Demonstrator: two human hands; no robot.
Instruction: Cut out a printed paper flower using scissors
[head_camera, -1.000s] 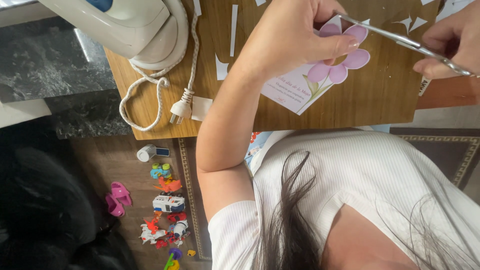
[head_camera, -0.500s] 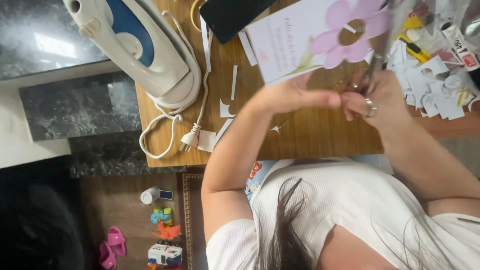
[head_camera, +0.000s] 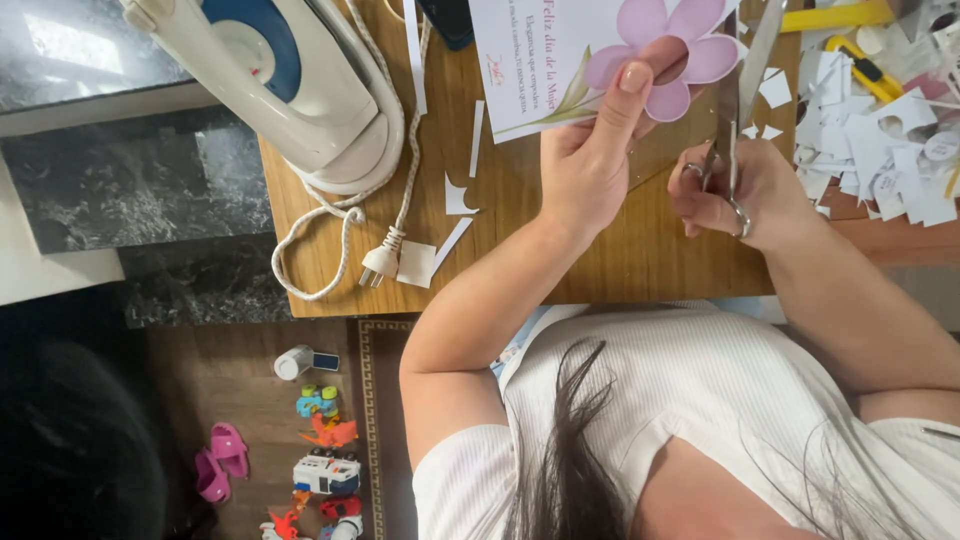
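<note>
The left hand (head_camera: 585, 160) pinched the pink paper flower (head_camera: 668, 45) on its white printed sheet (head_camera: 540, 60). The right hand (head_camera: 745, 190) gripped scissors (head_camera: 738, 95), blades pointing away along the flower's right edge, above the wooden table (head_camera: 640, 260).

Brown wooden tabletop (head_camera: 600, 260) across the upper middle, evenly lit by soft light. Beside it a dark marbled stone ledge (head_camera: 130, 190) with a pale edge — glossy, catching a bright reflection at the top left. Below, a brown floor (head_camera: 240, 400) with the patterned border of a rug (head_camera: 368, 420). Scattered there — pink sandals (head_camera: 220, 462), small colourful toys (head_camera: 322, 440) and a white bottle (head_camera: 296, 361). Deep shadow at the lower left.
</note>
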